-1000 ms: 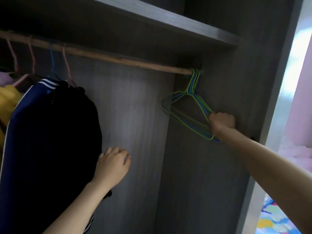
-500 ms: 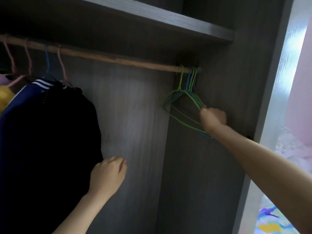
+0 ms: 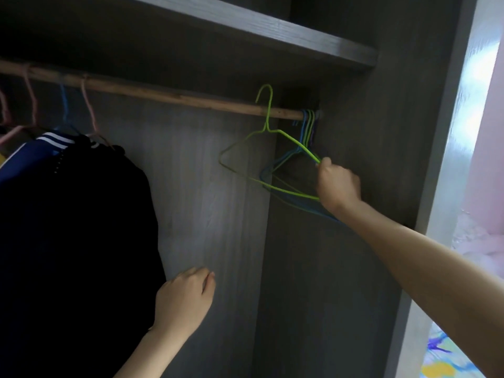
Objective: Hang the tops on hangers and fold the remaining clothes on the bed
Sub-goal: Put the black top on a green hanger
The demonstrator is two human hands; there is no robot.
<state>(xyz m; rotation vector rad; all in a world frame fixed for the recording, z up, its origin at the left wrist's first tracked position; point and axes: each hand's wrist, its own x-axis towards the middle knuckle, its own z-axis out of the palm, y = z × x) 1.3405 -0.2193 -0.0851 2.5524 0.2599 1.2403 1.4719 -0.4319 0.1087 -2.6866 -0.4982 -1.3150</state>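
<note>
Inside a grey wardrobe (image 3: 196, 200), a wooden rail (image 3: 163, 95) runs beneath a shelf (image 3: 272, 36). A black garment (image 3: 76, 227) hangs from the rail's left stretch, with a blue jacket (image 3: 27, 159) with white stripes just left of it. Well below the rail's middle, the person's left hand (image 3: 182, 298) sits beside the black garment's edge, fingers loosely bent, gripping nothing. Below the rail's right end, the right hand (image 3: 336, 184) pinches the shoulder wire of 1 green hanger (image 3: 266, 129), fingers curled round it; the hook stands above the rail. A bunch of hangers (image 3: 308, 124), blue and green, hangs at the rail's far right end. Pink hangers (image 3: 90, 105) hook over its left stretch.
</note>
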